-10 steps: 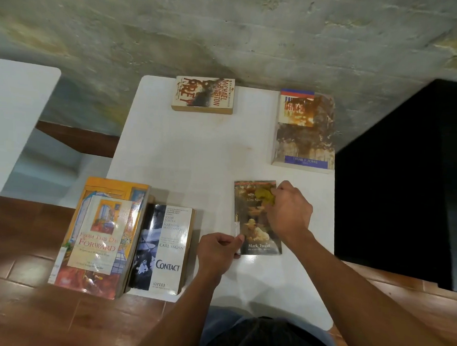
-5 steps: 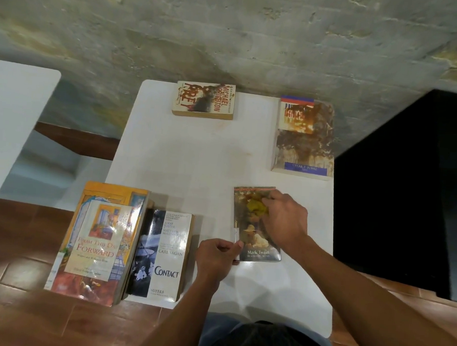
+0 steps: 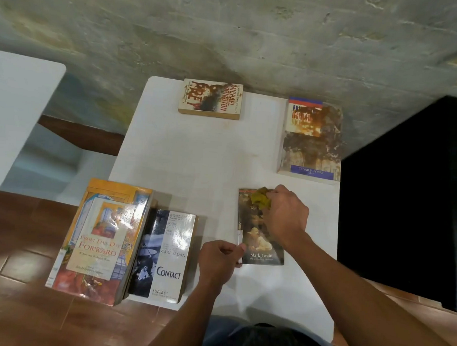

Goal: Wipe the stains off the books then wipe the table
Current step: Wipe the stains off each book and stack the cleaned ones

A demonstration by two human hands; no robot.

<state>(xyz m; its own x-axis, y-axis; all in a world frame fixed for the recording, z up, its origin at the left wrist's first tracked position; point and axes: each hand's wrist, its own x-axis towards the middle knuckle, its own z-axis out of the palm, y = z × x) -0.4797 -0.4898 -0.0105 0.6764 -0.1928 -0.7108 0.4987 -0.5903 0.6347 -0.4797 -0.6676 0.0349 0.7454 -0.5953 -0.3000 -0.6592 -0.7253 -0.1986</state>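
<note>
A dark Mark Twain paperback point(image 3: 255, 244) lies on the white table point(image 3: 195, 165) at front right. My right hand point(image 3: 286, 216) grips a yellow-green cloth point(image 3: 260, 200) and presses it on the book's top part. My left hand point(image 3: 219, 260) pinches the book's lower left corner. A heavily brown-stained book point(image 3: 313, 140) lies at the back right, and a stained Michael Crichton paperback point(image 3: 210, 99) at the back middle.
Two glossy books sit at the front left: "From This Day Forward" point(image 3: 97, 242), overhanging the table's edge, and "Contact" point(image 3: 163, 254) beside it. A concrete wall stands behind the table, a black surface point(image 3: 413, 197) to its right, another white table point(image 3: 14, 117) to the left.
My right hand has slid the cloth from the book's middle up to its top edge. My left hand keeps its hold on the lower left corner.
</note>
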